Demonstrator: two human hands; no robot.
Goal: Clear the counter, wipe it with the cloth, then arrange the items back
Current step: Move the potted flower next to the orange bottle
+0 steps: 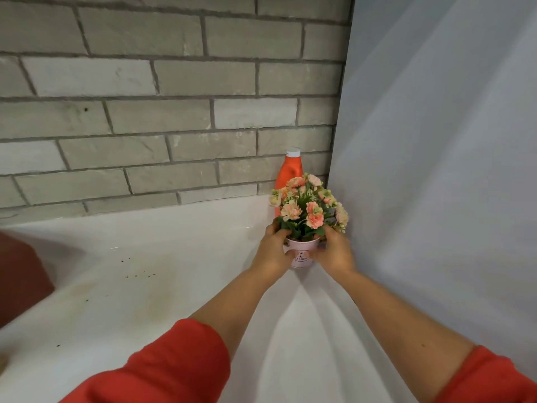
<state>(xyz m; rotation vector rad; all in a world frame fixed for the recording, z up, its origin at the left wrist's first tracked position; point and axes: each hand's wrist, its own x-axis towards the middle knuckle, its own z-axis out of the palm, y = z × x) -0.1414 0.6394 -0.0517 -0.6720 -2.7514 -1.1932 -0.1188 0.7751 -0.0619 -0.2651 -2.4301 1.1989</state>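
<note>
Just behind flower pot [300,255], orange bottle [288,173], brick wall [174,112]

Home kitchen: counter [180,251], brick backsplash [174,112].

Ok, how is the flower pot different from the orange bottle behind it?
The flower pot is pale pink, short and open-topped, filled with flowers; the orange bottle is taller, slim and closed with a white cap. The left hand and right hand grip the flower pot, while the orange bottle stands untouched against the brick wall. Both are upright near the counter's right corner.
</note>
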